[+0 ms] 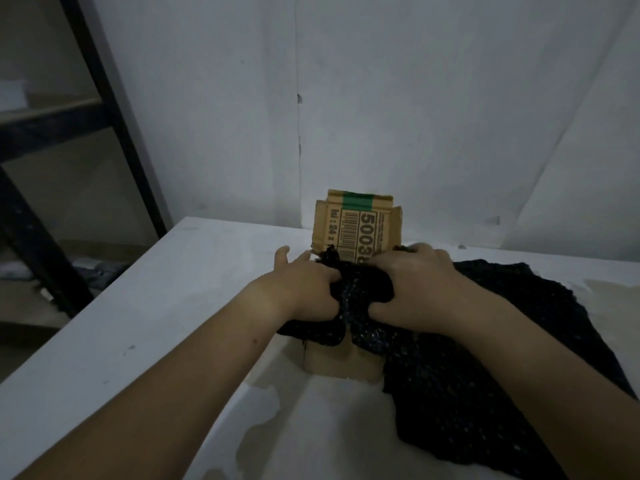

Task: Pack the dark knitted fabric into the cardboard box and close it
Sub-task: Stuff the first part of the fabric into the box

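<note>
Item: dark knitted fabric (485, 341). One bunch sits over the mouth of the cardboard box (360, 230); the greater part lies right of the box on the tabletop (138, 323).
Left hand (304, 289): fingers curled into the bunch, at the box's left edge.
Right hand (415, 289): fingers and thumb clamped on the bunch.
Box: far flap upright, not closed.
Step, as judged: stuffing, early.
Next call: gather the trailing cloth toward the box, press it inside, then fold the flaps.
</note>
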A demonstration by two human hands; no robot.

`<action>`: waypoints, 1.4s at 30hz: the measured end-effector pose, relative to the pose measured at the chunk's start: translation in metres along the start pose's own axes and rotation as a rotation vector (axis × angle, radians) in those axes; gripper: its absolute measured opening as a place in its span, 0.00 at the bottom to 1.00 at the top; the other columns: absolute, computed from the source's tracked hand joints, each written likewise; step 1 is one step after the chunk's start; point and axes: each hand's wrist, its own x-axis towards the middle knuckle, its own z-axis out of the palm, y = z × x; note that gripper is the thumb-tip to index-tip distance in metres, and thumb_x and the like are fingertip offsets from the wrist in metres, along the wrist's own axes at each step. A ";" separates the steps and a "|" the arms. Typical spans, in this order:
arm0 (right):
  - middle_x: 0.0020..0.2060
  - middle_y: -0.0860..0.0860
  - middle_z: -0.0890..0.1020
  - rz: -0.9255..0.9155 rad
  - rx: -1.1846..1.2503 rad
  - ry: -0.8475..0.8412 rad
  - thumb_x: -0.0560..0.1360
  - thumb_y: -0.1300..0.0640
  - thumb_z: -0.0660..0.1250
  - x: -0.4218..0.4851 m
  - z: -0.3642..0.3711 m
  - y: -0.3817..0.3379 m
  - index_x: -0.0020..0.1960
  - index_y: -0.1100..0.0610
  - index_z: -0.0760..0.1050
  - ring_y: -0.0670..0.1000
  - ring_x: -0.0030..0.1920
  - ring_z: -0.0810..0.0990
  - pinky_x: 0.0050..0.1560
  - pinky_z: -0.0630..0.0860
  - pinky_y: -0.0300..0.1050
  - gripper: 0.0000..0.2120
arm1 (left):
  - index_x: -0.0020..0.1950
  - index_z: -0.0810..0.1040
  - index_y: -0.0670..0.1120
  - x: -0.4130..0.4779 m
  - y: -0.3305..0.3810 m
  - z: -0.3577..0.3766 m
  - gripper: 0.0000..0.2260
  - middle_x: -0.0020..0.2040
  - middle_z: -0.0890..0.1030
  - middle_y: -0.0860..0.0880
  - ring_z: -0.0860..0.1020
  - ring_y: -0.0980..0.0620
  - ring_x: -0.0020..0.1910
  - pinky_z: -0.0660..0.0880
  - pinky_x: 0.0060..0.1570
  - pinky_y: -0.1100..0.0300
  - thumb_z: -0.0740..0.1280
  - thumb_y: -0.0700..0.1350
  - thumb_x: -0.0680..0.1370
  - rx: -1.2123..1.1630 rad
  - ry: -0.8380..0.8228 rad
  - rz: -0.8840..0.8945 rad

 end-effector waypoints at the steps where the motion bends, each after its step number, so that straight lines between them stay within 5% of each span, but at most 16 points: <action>1: 0.65 0.45 0.73 0.013 -0.012 -0.059 0.69 0.36 0.63 0.002 0.002 0.001 0.68 0.45 0.70 0.58 0.64 0.67 0.63 0.62 0.52 0.30 | 0.54 0.78 0.53 0.000 -0.001 0.000 0.12 0.63 0.76 0.50 0.58 0.49 0.75 0.36 0.71 0.42 0.61 0.49 0.72 -0.013 0.017 0.013; 4: 0.68 0.46 0.68 0.014 -0.037 -0.122 0.69 0.36 0.63 0.008 0.002 -0.001 0.70 0.46 0.69 0.58 0.66 0.63 0.66 0.58 0.53 0.32 | 0.50 0.78 0.51 -0.002 -0.004 0.000 0.10 0.53 0.79 0.52 0.65 0.52 0.69 0.39 0.71 0.45 0.62 0.49 0.72 -0.052 0.070 0.034; 8: 0.64 0.48 0.71 -0.067 -0.109 0.028 0.71 0.40 0.63 0.006 0.007 -0.006 0.68 0.48 0.70 0.58 0.66 0.62 0.67 0.58 0.55 0.28 | 0.56 0.75 0.53 -0.008 -0.003 0.000 0.12 0.52 0.77 0.55 0.67 0.54 0.65 0.43 0.71 0.47 0.62 0.49 0.73 -0.066 0.153 0.056; 12: 0.76 0.54 0.62 0.096 0.030 -0.331 0.76 0.36 0.52 0.009 0.015 0.000 0.77 0.43 0.58 0.60 0.77 0.47 0.73 0.46 0.59 0.31 | 0.62 0.72 0.55 -0.014 -0.004 -0.006 0.17 0.56 0.79 0.56 0.65 0.51 0.71 0.42 0.72 0.48 0.63 0.51 0.74 -0.075 0.263 0.096; 14: 0.77 0.55 0.58 0.160 0.083 -0.448 0.72 0.32 0.49 0.015 0.014 0.005 0.77 0.40 0.56 0.62 0.77 0.46 0.72 0.50 0.59 0.35 | 0.65 0.71 0.57 -0.019 -0.006 -0.013 0.21 0.60 0.78 0.58 0.58 0.50 0.76 0.40 0.72 0.50 0.62 0.57 0.73 -0.123 0.316 0.096; 17: 0.76 0.57 0.60 0.145 0.055 -0.493 0.67 0.28 0.48 0.021 0.012 0.002 0.74 0.41 0.63 0.64 0.75 0.48 0.71 0.54 0.59 0.39 | 0.72 0.66 0.61 -0.024 -0.009 -0.021 0.30 0.70 0.72 0.55 0.51 0.50 0.78 0.38 0.73 0.49 0.63 0.67 0.71 -0.102 0.182 0.049; 21: 0.75 0.52 0.63 0.033 0.109 -0.420 0.72 0.34 0.59 0.015 -0.006 0.003 0.75 0.41 0.62 0.59 0.76 0.48 0.74 0.49 0.56 0.33 | 0.74 0.64 0.63 -0.019 -0.014 -0.023 0.35 0.72 0.70 0.53 0.56 0.48 0.77 0.42 0.74 0.46 0.66 0.71 0.69 -0.104 0.030 -0.003; 27: 0.65 0.42 0.74 -0.031 0.078 -0.369 0.68 0.38 0.67 0.013 -0.016 0.018 0.75 0.39 0.61 0.53 0.70 0.64 0.71 0.61 0.53 0.37 | 0.73 0.66 0.65 -0.005 -0.002 -0.035 0.35 0.67 0.73 0.53 0.67 0.43 0.64 0.61 0.61 0.52 0.69 0.68 0.67 0.017 -0.099 -0.051; 31: 0.63 0.48 0.75 -0.021 0.013 -0.310 0.66 0.40 0.72 0.021 -0.003 0.009 0.72 0.42 0.66 0.56 0.66 0.67 0.67 0.63 0.54 0.36 | 0.66 0.73 0.62 0.002 0.010 -0.040 0.21 0.60 0.78 0.51 0.64 0.44 0.52 0.60 0.48 0.53 0.69 0.57 0.73 0.120 -0.099 -0.037; 37: 0.56 0.50 0.78 -0.111 -0.146 -0.132 0.68 0.44 0.73 0.021 0.002 0.000 0.63 0.49 0.75 0.56 0.61 0.68 0.62 0.61 0.54 0.25 | 0.54 0.74 0.67 0.012 -0.007 -0.029 0.18 0.49 0.79 0.55 0.73 0.45 0.49 0.71 0.54 0.49 0.66 0.64 0.65 0.064 -0.125 -0.018; 42: 0.57 0.45 0.77 -0.127 0.073 -0.035 0.69 0.41 0.71 0.015 -0.012 0.009 0.65 0.45 0.73 0.52 0.60 0.71 0.61 0.68 0.50 0.26 | 0.51 0.71 0.72 0.014 -0.018 -0.015 0.21 0.45 0.78 0.58 0.73 0.44 0.51 0.71 0.57 0.44 0.57 0.70 0.59 0.031 -0.099 0.003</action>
